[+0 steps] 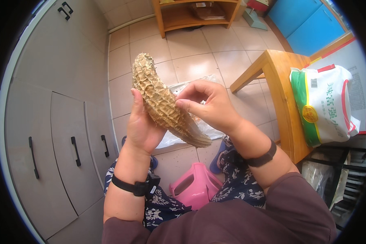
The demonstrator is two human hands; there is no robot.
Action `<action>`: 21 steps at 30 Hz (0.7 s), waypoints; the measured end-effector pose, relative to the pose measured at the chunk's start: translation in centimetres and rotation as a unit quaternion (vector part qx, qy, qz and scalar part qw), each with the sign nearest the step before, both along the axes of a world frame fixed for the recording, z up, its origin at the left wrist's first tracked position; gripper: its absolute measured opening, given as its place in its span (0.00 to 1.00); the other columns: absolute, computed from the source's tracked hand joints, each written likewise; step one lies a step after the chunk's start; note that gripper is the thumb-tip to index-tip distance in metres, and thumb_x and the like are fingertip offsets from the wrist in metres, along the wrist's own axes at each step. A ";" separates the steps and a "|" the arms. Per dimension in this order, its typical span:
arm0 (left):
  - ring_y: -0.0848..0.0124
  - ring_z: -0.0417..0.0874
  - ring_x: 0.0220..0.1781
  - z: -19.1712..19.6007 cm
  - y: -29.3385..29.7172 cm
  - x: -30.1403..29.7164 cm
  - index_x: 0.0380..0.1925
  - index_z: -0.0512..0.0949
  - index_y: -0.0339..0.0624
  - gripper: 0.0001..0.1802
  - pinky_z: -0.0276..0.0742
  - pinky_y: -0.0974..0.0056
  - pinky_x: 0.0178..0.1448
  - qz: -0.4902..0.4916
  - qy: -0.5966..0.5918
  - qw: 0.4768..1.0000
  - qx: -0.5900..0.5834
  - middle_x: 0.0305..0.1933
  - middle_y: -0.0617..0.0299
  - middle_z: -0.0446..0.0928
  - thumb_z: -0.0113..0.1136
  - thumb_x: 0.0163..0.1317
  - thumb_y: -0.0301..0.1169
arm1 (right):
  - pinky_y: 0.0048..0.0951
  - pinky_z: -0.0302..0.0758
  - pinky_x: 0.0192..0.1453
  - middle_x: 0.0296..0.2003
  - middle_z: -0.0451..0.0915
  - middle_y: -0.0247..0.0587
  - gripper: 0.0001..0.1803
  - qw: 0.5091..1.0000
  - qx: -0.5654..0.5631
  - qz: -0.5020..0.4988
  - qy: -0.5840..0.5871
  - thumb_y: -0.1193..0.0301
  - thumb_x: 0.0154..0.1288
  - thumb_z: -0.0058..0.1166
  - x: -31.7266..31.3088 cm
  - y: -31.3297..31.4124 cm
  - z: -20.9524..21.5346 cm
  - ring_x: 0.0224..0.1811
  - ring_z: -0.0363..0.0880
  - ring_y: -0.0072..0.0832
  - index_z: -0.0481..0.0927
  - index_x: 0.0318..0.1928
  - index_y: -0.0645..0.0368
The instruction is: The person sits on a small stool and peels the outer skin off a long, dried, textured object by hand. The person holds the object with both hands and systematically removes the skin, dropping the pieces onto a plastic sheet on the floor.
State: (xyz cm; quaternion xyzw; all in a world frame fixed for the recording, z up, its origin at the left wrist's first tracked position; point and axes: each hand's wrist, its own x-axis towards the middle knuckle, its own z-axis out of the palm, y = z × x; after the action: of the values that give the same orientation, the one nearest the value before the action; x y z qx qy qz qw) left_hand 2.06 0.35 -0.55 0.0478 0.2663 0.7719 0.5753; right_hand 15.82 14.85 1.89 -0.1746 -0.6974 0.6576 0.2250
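A long, curved dried loofah, tan with a ridged, net-like surface, is held up in front of me at a slant. Its lower right end is smoother and greyish brown, as if skin still covers it. My left hand wraps round its left side and underside, thumb up along the edge. At the loofah's right edge my right hand has thumb and index finger pinched together against the surface. Whether a bit of skin is between those fingertips is too small to see. Under the hands a crumpled white plastic sheet lies on the floor.
Between my legs is a pink plastic stool. Grey cabinets line the left. On the right a wooden stool stands beside a white and green sack. A wooden shelf and blue cabinets are farther off.
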 end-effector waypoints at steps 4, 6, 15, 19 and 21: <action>0.58 0.80 0.64 -0.2 0.4 0.3 0.64 0.72 0.41 0.39 0.75 0.50 0.71 0.041 0.030 0.998 -0.045 0.59 0.53 0.79 0.38 0.77 0.66 | 0.28 0.80 0.40 0.30 0.85 0.39 0.06 0.985 0.174 0.006 -0.010 0.73 0.60 0.72 0.6 -0.4 0.5 0.33 0.84 0.25 0.88 0.35 0.61; 0.58 0.79 0.64 -0.3 0.4 0.4 0.65 0.69 0.42 0.40 0.75 0.51 0.71 0.051 0.062 0.995 -0.062 0.60 0.51 0.78 0.37 0.77 0.67 | 0.35 0.81 0.40 0.30 0.85 0.43 0.05 0.969 0.246 -0.021 -0.005 0.74 0.56 0.71 0.4 -1.1 0.3 0.32 0.84 0.36 0.88 0.32 0.59; 0.61 0.76 0.66 -1.1 0.6 1.7 0.66 0.68 0.39 0.40 0.70 0.54 0.74 0.093 0.200 0.973 -0.075 0.62 0.55 0.76 0.41 0.76 0.66 | 0.40 0.81 0.39 0.27 0.82 0.42 0.04 0.907 0.408 -0.106 -0.004 0.73 0.55 0.66 -0.3 -2.6 -1.0 0.33 0.84 0.42 0.84 0.29 0.58; 0.64 0.75 0.66 -1.7 0.7 2.2 0.69 0.65 0.43 0.41 0.70 0.56 0.72 0.104 0.204 0.970 -0.086 0.63 0.60 0.73 0.46 0.73 0.66 | 0.36 0.80 0.35 0.26 0.83 0.41 0.03 0.919 0.378 -0.110 -0.019 0.74 0.54 0.67 -0.4 -2.8 -0.7 0.29 0.83 0.38 0.85 0.29 0.58; 0.66 0.74 0.66 -2.0 0.6 2.2 0.71 0.63 0.46 0.41 0.70 0.57 0.71 0.102 0.207 0.970 -0.084 0.64 0.62 0.72 0.49 0.73 0.66 | 0.40 0.81 0.37 0.26 0.83 0.43 0.04 0.936 0.335 -0.098 -0.043 0.72 0.54 0.64 -0.5 -2.7 -0.6 0.31 0.84 0.42 0.84 0.27 0.58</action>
State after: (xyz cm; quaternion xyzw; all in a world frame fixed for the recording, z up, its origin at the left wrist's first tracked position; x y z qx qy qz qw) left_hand 4.25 0.99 -2.51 0.1305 0.4464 0.7747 0.4284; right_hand 15.34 12.17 1.29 -0.1841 -0.8659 0.3523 0.3036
